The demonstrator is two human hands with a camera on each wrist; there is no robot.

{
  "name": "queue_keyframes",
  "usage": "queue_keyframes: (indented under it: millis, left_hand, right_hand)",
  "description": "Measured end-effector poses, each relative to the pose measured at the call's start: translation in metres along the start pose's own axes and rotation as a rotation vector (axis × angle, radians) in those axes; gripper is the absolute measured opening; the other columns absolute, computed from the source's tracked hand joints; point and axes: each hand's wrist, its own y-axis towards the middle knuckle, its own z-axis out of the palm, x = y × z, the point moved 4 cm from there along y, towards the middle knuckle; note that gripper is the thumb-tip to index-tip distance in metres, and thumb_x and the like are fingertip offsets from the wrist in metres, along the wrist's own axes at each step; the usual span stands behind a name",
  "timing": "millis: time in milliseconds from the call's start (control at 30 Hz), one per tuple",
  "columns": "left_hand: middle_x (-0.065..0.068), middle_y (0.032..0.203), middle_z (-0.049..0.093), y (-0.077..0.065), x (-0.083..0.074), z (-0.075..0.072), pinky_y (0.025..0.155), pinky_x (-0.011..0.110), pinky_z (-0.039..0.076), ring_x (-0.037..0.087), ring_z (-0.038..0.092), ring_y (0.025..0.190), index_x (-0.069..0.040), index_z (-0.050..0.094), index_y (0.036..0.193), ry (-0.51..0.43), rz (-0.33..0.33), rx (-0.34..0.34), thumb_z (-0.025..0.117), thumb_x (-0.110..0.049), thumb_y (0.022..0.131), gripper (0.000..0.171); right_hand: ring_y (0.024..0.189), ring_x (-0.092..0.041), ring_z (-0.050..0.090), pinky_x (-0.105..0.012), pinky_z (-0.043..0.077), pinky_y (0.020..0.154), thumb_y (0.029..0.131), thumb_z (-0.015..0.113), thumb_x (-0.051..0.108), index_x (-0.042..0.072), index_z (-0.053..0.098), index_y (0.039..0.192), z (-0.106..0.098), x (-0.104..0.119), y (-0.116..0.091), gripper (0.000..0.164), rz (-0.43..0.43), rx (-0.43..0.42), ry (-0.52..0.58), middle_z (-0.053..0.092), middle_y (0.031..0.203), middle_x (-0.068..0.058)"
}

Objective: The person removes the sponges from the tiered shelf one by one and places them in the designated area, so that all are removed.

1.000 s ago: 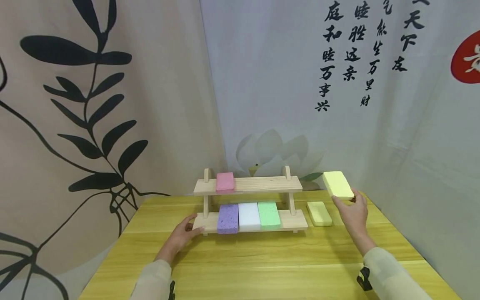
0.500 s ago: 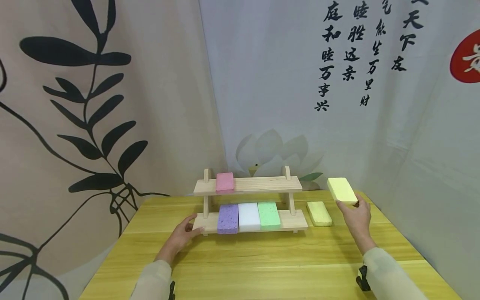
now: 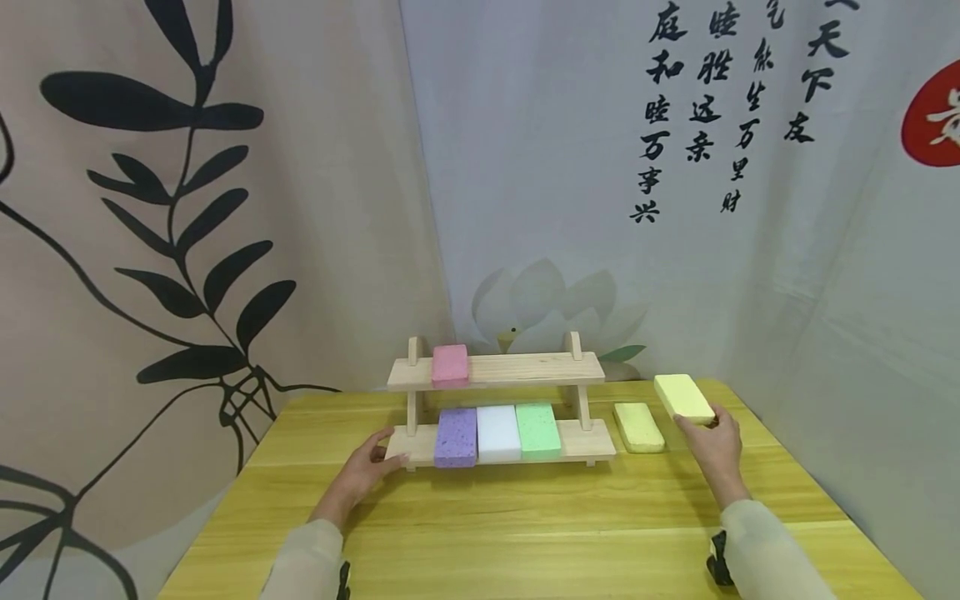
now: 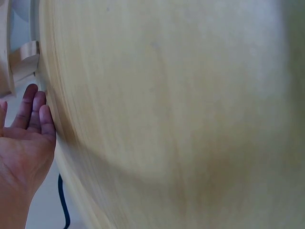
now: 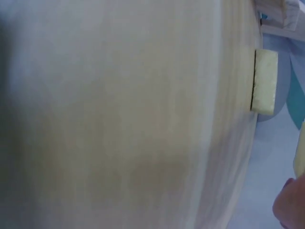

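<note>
A two-tier wooden display shelf (image 3: 498, 369) stands on the table. My left hand (image 3: 362, 472) grips the left end of its lower board, thumb at the front edge and index finger behind. In the left wrist view that hand's other fingers (image 4: 35, 114) extend loosely beside the shelf foot. My right hand (image 3: 715, 446) pinches a pale yellow sponge (image 3: 682, 397) above the table, right of the shelf. Another yellow sponge (image 3: 639, 428) lies flat between it and the shelf. The right wrist view shows the lying sponge (image 5: 265, 82) and only a sliver of the held one.
On the upper tier sits a pink sponge (image 3: 450, 366). Purple (image 3: 455, 438), white (image 3: 498, 434) and green (image 3: 537, 432) sponges stand side by side on the lower tier. The wood-grain table (image 3: 525, 533) ends at a printed cloth backdrop (image 3: 337, 208).
My right hand has lowered the yellow sponge toward the table, first drifting slightly right. The left hand, the shelf and the other sponges have stayed put.
</note>
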Motion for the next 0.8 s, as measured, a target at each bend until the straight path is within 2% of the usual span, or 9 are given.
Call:
queue_keyframes:
  millis: [133, 233, 300, 367, 467, 567, 700, 800]
  left_hand:
    - [0.018, 0.119, 0.059, 0.001, 0.001, 0.000, 0.087, 0.045, 0.047, 0.026, 0.058, 0.101, -0.013, 0.037, 0.153, -0.006, -0.003, 0.001, 0.074, -0.038, 0.090, 0.077]
    - [0.018, 0.118, 0.059, 0.001, 0.001, 0.000, 0.085, 0.044, 0.047, 0.026, 0.058, 0.100, -0.012, 0.037, 0.153, -0.011, 0.004, 0.003, 0.074, -0.036, 0.090, 0.076]
    - [0.018, 0.117, 0.059, 0.001, 0.000, 0.000, 0.084, 0.042, 0.048, 0.026, 0.058, 0.098, -0.012, 0.037, 0.153, -0.013, 0.009, 0.004, 0.074, -0.034, 0.091, 0.076]
    - [0.019, 0.116, 0.059, 0.000, -0.001, 0.000, 0.083, 0.042, 0.048, 0.026, 0.058, 0.098, -0.011, 0.037, 0.153, -0.010, 0.013, 0.004, 0.074, -0.034, 0.091, 0.075]
    - [0.019, 0.117, 0.059, 0.000, -0.001, 0.000, 0.085, 0.043, 0.048, 0.026, 0.059, 0.099, -0.012, 0.037, 0.152, -0.013, 0.008, -0.001, 0.074, -0.034, 0.091, 0.075]
    - [0.019, 0.118, 0.059, 0.000, -0.001, 0.000, 0.087, 0.045, 0.048, 0.027, 0.059, 0.100, -0.012, 0.038, 0.152, -0.010, 0.010, -0.004, 0.074, -0.035, 0.091, 0.075]
    - [0.020, 0.119, 0.059, 0.000, 0.000, 0.000, 0.088, 0.046, 0.047, 0.028, 0.058, 0.102, -0.012, 0.038, 0.152, -0.006, 0.013, -0.008, 0.074, -0.035, 0.090, 0.076]
    - [0.019, 0.120, 0.059, 0.000, 0.001, 0.000, 0.088, 0.045, 0.048, 0.028, 0.059, 0.103, -0.012, 0.038, 0.153, -0.001, 0.019, -0.008, 0.074, -0.035, 0.091, 0.075]
  right_hand:
    - [0.115, -0.039, 0.043, -0.020, 0.042, 0.072, 0.093, 0.069, 0.037, -0.012, 0.027, 0.148, 0.000, -0.007, 0.000, 0.085, 0.017, 0.047, -0.005, 0.032, 0.137, -0.032]
    - [0.111, -0.039, 0.047, -0.019, 0.043, 0.068, 0.093, 0.069, 0.036, -0.014, 0.028, 0.146, -0.001, -0.010, 0.000, 0.083, 0.023, 0.072, -0.004, 0.037, 0.134, -0.033]
    - [0.112, -0.040, 0.050, -0.025, 0.048, 0.073, 0.093, 0.069, 0.034, -0.015, 0.029, 0.146, -0.002, -0.012, 0.001, 0.082, 0.027, 0.090, -0.007, 0.041, 0.133, -0.034]
    - [0.117, -0.045, 0.048, -0.038, 0.051, 0.085, 0.094, 0.068, 0.035, -0.015, 0.026, 0.147, -0.002, -0.013, 0.001, 0.084, 0.038, 0.112, -0.016, 0.041, 0.136, -0.037]
    - [0.130, -0.052, 0.037, -0.056, 0.038, 0.104, 0.095, 0.066, 0.037, -0.014, 0.018, 0.150, -0.002, -0.016, 0.001, 0.090, 0.074, 0.157, -0.034, 0.031, 0.145, -0.040]
    - [0.137, -0.055, 0.024, -0.061, 0.027, 0.110, 0.094, 0.066, 0.040, -0.013, 0.012, 0.152, -0.003, -0.018, 0.000, 0.095, 0.114, 0.199, -0.054, 0.019, 0.151, -0.040]
    - [0.137, -0.057, 0.020, -0.063, 0.024, 0.109, 0.093, 0.066, 0.042, -0.013, 0.009, 0.152, -0.002, -0.021, -0.001, 0.098, 0.145, 0.257, -0.082, 0.013, 0.153, -0.040]
    - [0.135, -0.057, 0.021, -0.063, 0.025, 0.109, 0.093, 0.066, 0.040, -0.015, 0.010, 0.151, -0.001, -0.023, -0.001, 0.098, 0.144, 0.281, -0.108, 0.014, 0.152, -0.041]
